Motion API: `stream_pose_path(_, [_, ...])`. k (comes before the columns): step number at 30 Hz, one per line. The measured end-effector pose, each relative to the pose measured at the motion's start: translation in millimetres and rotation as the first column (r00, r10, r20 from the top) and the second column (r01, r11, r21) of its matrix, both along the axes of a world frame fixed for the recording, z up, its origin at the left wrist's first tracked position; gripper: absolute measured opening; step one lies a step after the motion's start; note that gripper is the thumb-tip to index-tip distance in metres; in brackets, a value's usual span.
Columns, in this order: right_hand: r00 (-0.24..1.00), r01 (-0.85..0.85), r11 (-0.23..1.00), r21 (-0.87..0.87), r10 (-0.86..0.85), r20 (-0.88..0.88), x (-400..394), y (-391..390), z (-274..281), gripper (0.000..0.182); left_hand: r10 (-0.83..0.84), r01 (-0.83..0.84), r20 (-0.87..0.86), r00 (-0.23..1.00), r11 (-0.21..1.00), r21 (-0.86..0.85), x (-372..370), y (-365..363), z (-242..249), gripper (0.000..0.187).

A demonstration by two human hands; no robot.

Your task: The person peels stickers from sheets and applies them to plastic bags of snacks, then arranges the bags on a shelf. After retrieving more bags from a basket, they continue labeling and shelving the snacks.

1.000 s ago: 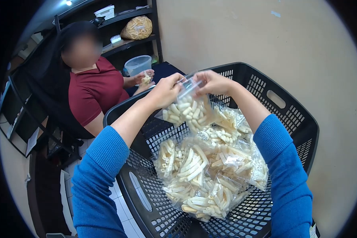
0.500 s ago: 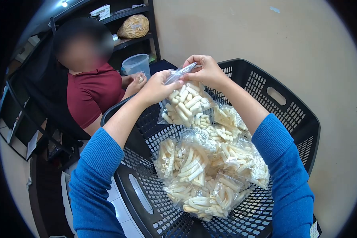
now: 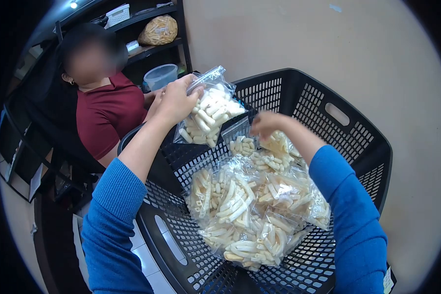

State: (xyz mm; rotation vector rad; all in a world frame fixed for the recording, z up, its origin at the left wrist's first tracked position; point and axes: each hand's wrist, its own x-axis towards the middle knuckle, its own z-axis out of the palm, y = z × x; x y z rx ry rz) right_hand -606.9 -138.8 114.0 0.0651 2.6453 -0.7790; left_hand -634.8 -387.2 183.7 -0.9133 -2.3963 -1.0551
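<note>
Fingers [image 3: 197, 91] of the left hand [image 3: 175, 102] grip a clear zip bag [image 3: 214, 109] of short pale sticks near its top, over the far left rim of a black basket [image 3: 362, 134]. The right hand [image 3: 270, 123], blurred, is beside filled bags [image 3: 274, 201] in the basket; whether its fingers grip anything, I cannot tell.

Clear zip bag [image 3: 213, 104] of short pale sticks [image 3: 207, 118], tilted, in left hand [image 3: 177, 100]; similar bags [image 3: 237, 202] heaped below
</note>
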Motion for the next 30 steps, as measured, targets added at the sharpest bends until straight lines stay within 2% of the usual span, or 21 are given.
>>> stream_pose_path(2, [0.98,-0.08,0.969,0.232,0.035,0.194,6,-19,-32,0.047,-0.007,0.009,0.025,1.0,0.999,-0.052,2,0,0,0.019])
stream_pose_path(4, [0.968,-0.246,0.865,0.438,0.2,0.151,16,-43,-51,0.05,-0.013,0.015,0.019,1.0,0.998,-0.061,2,0,-1,0.019])
stream_pose_path(5, [0.969,-0.243,0.866,0.436,0.196,0.151,15,-51,-61,0.05,-0.019,0.02,0.011,1.0,0.997,-0.069,2,0,-1,0.02])
stream_pose_path(7, [0.927,-0.351,0.832,0.43,0.372,0.037,9,-56,-79,0.053,-0.025,0.024,-0.013,1.0,0.997,-0.076,2,0,-2,0.02])
stream_pose_path(8, [0.929,-0.348,0.832,0.432,0.369,0.039,8,-53,-78,0.053,-0.026,0.023,-0.039,0.999,0.996,-0.082,3,0,-2,0.02])
stream_pose_path(9, [0.946,-0.323,0.923,0.207,0.321,0.042,5,-50,-74,0.048,-0.028,0.025,-0.038,0.999,0.997,-0.078,3,0,-2,0.02])
stream_pose_path(10, [0.96,-0.274,0.961,-0.03,0.276,0.057,1,-46,-70,0.042,-0.03,0.027,-0.037,0.999,0.996,-0.085,4,-1,-1,0.021])
stream_pose_path(11, [0.988,-0.149,0.988,-0.026,0.15,0.026,6,-46,-49,0.032,-0.031,0.027,-0.037,0.999,0.995,-0.093,5,-1,-1,0.021])
stream_pose_path(12, [0.993,-0.12,0.968,0.218,0.116,0.031,7,-44,-32,0.027,-0.031,0.028,-0.037,0.999,0.996,-0.089,5,-1,-2,0.021])
stream_pose_path(14, [0.987,-0.136,0.886,0.444,0.08,0.142,8,-35,-22,0.02,-0.038,0.034,-0.045,0.998,0.996,-0.086,3,-1,-3,0.021])
stream_pose_path(18, [0.967,-0.164,0.908,0.385,0.07,0.245,27,-17,-42,0.022,-0.043,0.039,-0.033,0.999,0.994,-0.103,2,0,-4,0.021])
stream_pose_path(20, [0.88,-0.46,0.678,0.573,0.261,0.397,21,-14,-40,0.028,-0.029,0.023,-0.048,0.998,0.992,-0.121,0,-1,-4,0.021])
stream_pose_path(21, [0.952,-0.301,0.765,0.57,0.21,0.222,13,-11,-45,0.03,-0.028,0.022,-0.047,0.999,0.992,-0.121,0,-1,-5,0.021])
stream_pose_path(22, [0.952,-0.302,0.764,0.57,0.211,0.223,7,-7,-45,0.03,-0.029,0.022,-0.051,0.998,0.99,-0.137,0,-1,-5,0.02])
stream_pose_path(24, [0.909,-0.323,0.761,0.562,0.416,-0.041,8,-10,-30,0.03,-0.03,0.022,-0.056,0.998,0.988,-0.151,0,-1,-4,0.02])
stream_pose_path(25, [0.94,-0.267,0.819,0.508,0.337,-0.05,16,-15,-24,0.024,-0.031,0.022,-0.056,0.998,0.986,-0.164,-1,-1,-4,0.02])
stream_pose_path(26, [0.94,-0.268,0.819,0.508,0.337,-0.047,16,-15,-22,0.024,-0.032,0.022,-0.055,0.998,0.984,-0.178,-1,-1,-5,0.02])
stream_pose_path(27, [0.983,-0.18,0.939,0.291,0.18,0.029,15,-14,-20,0.021,-0.032,0.022,-0.052,0.998,0.983,-0.18,-2,-2,-6,0.02])
stream_pose_path(28, [0.99,-0.047,0.996,0.07,0.037,0.139,13,-13,-18,0.018,-0.048,0.036,-0.069,0.996,0.986,-0.162,-2,-2,-7,0.018])
stream_pose_path(30, [0.97,-0.109,0.994,-0.026,0.1,-0.22,3,-6,-15,0.016,-0.067,0.054,-0.084,0.994,0.988,-0.145,-1,-2,-5,0.017])
